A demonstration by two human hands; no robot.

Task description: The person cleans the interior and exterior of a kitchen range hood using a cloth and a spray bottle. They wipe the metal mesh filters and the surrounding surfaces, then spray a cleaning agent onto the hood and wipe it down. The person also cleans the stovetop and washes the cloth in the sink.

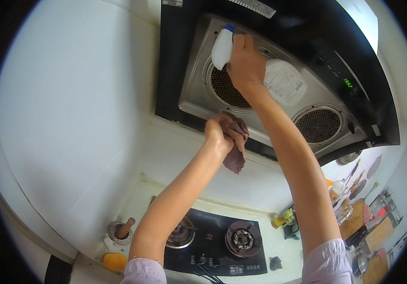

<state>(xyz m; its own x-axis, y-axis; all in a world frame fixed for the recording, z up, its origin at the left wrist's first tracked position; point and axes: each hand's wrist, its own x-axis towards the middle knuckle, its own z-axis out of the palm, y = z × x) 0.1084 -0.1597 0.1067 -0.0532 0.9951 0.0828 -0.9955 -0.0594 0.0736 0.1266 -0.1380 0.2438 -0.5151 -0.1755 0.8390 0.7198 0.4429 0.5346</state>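
High in the picture, my right hand grips the neck of a white plastic spray bottle with a blue nozzle tip. The bottle is in front of the metal underside of a black range hood, over its round mesh filter. Below and to the left, my left hand holds a crumpled brownish-purple cloth near the hood's lower edge. The cloth hangs down from the fingers. Whether it touches the hood, I cannot tell. A second round mesh filter shows to the right.
Below the arms lies a black two-burner gas hob on a pale counter. A stone mortar with a pestle and an orange object stand left. A dark scouring pad lies right, with cutting boards farther off.
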